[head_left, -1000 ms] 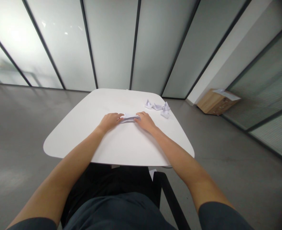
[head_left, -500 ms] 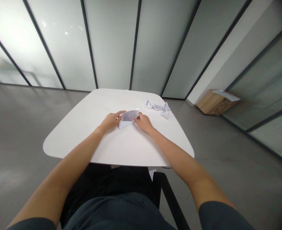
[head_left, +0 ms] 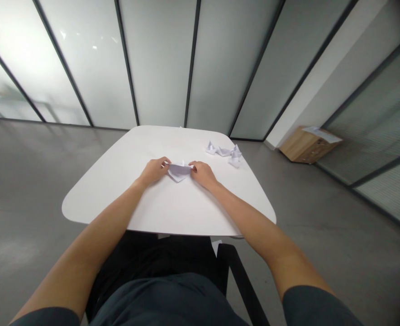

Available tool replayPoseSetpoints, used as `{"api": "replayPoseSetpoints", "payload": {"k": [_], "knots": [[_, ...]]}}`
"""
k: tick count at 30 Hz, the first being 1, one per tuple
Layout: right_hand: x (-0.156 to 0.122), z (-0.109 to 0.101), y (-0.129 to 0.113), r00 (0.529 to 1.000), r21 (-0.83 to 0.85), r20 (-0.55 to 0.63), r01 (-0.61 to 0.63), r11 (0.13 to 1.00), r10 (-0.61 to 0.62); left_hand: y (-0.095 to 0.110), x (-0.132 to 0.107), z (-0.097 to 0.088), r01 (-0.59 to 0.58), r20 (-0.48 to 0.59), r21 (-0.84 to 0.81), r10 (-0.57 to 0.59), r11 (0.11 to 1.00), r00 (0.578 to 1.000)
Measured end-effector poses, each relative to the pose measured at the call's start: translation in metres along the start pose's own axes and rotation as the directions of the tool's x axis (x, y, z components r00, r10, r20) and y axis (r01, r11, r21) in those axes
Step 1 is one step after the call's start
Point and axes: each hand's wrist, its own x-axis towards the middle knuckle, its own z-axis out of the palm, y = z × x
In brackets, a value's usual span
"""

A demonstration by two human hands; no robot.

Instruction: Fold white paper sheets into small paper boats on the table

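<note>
- Clock directions are read with the paper as centre and 12 at the far edge of the desk (head_left: pixel 179 208).
- The folded white paper (head_left: pixel 178 173) is near the middle of the desk, between the 2 hands; whether its lower tip touches the top is hard to tell.
- The paper's upper edge runs from 9 to 3 o'clock, a blunt corner points to 6, and a small white tip shows at 12.
- The left hand (head_left: pixel 155 170), at 9 o'clock, has its grip pinched on the paper's near corner, thumb and fingertips together.
- The right hand (head_left: pixel 203 173), at 3 o'clock, has its grip pinched on the opposite corner, fingers curled.
- At 2 o'clock, near the desk's edge, stands a cluster of folded paper pieces (head_left: pixel 223 151), some with upright points; their exact count is hard to tell.
- A black armrest (head_left: pixel 244 285) sits at 5 o'clock, below the near edge.
- A wooden box (head_left: pixel 298 145) with something pale on top stands on the floor (head_left: pixel 26 181), well apart, between 2 and 3 o'clock.
- Frosted panels (head_left: pixel 159 59) with dark frames rise at 12.
</note>
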Motion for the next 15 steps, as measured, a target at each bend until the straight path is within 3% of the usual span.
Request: {"api": "replayPoseSetpoints", "payload": {"k": [6,15], "knots": [[-0.0004,0.0,0.0012,0.999,-0.021,0.0,0.043,0.999,-0.043,-0.0067,-0.0006,-0.0026,-0.089,0.067,0.1,0.083,0.991,0.994],[0.001,-0.0011,0.0006,0.992,-0.071,0.09,0.092,0.993,-0.085,-0.0078,0.0034,0.0002,-0.121,0.118,0.206,0.098,0.971,0.988]]}}
